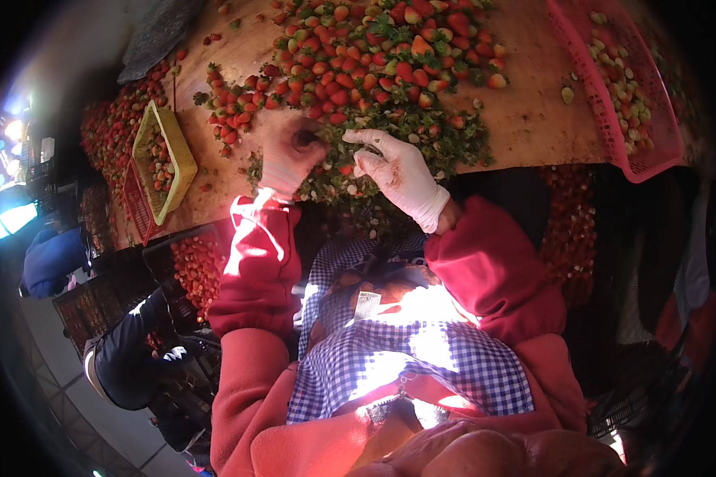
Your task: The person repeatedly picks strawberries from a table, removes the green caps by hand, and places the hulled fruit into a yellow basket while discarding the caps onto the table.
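Note:
My left hand (289, 156), in a pale glove and blurred, hovers over the table's near edge with its fingers curled. A dark patch shows by its thumb and index finger, and green leaf bits lie at the fingertips; whether it grips anything is unclear. My right hand (401, 179) wears a white glove with reddish stains. Its thumb and index finger are apart, with nothing visible between them. Beneath and beyond both hands spreads a heap of cut green strawberry tops (447, 140). Behind that is a large pile of whole strawberries (346, 74), red and partly green, many with leaves on.
A pink plastic basket (605, 113) at the right holds pale strawberry pieces. At the left of the wooden table (525, 128), a yellow basket (185, 179) leans over a red one (137, 203). Crates of strawberries (197, 274) stand below. Another person (125, 358) is at the lower left.

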Motion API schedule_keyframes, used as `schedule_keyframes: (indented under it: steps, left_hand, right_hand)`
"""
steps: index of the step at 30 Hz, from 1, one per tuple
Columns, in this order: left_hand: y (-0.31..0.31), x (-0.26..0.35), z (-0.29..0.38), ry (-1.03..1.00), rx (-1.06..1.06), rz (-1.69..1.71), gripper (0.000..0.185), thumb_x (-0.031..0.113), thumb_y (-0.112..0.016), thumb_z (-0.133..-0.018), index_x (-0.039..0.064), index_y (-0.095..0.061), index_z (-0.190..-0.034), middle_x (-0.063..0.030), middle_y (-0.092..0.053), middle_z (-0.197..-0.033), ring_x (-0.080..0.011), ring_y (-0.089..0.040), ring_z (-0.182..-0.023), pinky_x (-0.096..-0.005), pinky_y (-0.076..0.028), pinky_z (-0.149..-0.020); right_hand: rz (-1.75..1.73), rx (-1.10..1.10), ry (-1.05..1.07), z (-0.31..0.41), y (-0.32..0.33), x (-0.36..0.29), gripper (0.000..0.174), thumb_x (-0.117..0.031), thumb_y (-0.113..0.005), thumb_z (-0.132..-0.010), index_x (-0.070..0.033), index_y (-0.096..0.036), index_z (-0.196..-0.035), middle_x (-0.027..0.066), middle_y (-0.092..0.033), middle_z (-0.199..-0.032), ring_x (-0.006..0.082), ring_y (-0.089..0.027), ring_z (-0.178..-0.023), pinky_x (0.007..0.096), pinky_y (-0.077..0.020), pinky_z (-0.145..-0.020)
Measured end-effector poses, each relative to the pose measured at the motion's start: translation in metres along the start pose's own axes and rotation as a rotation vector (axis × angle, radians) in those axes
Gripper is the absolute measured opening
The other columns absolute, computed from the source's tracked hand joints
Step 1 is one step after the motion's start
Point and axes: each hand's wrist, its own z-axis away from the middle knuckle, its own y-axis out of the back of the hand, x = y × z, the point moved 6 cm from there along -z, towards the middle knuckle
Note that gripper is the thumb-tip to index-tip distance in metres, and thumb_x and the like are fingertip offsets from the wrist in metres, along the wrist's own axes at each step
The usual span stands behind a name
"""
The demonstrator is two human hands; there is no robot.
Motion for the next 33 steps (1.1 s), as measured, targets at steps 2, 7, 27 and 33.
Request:
schedule_keyframes:
  steps: [2, 7, 27, 33]
  left_hand:
    - [-0.017, 0.010, 0.011, 0.061, -0.040, 0.146, 0.028, -0.007, -0.064, -0.073, -0.004, -0.060, -0.100, -0.0059, -0.062, -0.084, -0.0125, -0.062, -0.078, -0.0224, -0.049, -0.068]
    - [-0.036, 0.038, 0.016, -0.031, -0.108, 0.040, 0.033, -0.004, -0.062, -0.076, -0.003, -0.056, -0.108, -0.0097, -0.063, -0.088, -0.0154, -0.062, -0.081, -0.0250, -0.050, -0.072]
    - [-0.075, 0.068, 0.022, -0.132, -0.420, 1.163, 0.007, 0.010, -0.048, -0.090, 0.007, -0.053, -0.094, -0.0021, -0.051, -0.074, -0.0061, -0.033, -0.041, -0.0182, -0.031, -0.037]
    - [0.005, 0.034, -0.010, -0.311, 0.188, 0.033, 0.010, 0.009, -0.051, -0.090, 0.002, -0.055, -0.095, -0.0049, -0.055, -0.082, -0.0101, -0.047, -0.063, -0.0193, -0.040, -0.051]
  right_hand:
    - [0.139, 0.072, 0.074, 0.000, 0.004, 0.000, 0.023, -0.009, -0.057, -0.090, 0.001, -0.060, -0.110, 0.0116, -0.064, -0.084, 0.0176, -0.062, -0.073, 0.0296, -0.0505, -0.069]
    - [0.593, 0.215, 0.296, 0.007, 0.012, -0.018, 0.021, -0.013, -0.058, -0.087, -0.003, -0.063, -0.105, 0.0175, -0.064, -0.092, 0.0319, -0.065, -0.081, 0.0350, -0.0512, -0.071]
    - [-0.298, 0.053, -0.172, 0.008, 0.028, -0.019, 0.034, -0.017, -0.053, -0.091, 0.002, -0.053, -0.119, 0.0071, -0.064, -0.073, 0.0103, -0.052, -0.051, 0.0249, -0.0429, -0.046]
    - [-0.036, -0.131, -0.125, 0.005, 0.006, 0.000, 0.027, -0.005, -0.055, -0.086, -0.001, -0.062, -0.111, 0.0091, -0.066, -0.071, 0.0157, -0.065, -0.063, 0.0290, -0.0498, -0.060]
